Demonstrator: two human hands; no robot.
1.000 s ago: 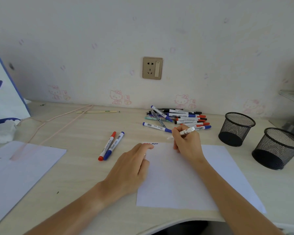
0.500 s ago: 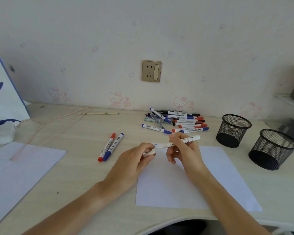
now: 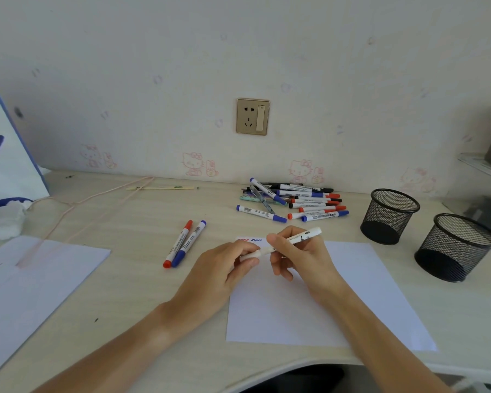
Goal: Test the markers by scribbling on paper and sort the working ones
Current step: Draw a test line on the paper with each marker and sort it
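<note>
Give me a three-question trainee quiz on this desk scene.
1. True or false: the two mesh cups hold markers.
2. How many loose markers lie apart from the pile, left of the paper?
3. The white pen is held by: A) left hand only B) right hand only C) both hands

Key: 1 false; 2 two; 3 C, the left hand pinches one end, the right hand grips the barrel.

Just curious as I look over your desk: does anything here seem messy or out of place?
Mostly tidy. The untested markers lie in a jumbled, crisscrossed heap by the wall, and both mesh cups appear empty. Nothing looks spilled or broken.
</note>
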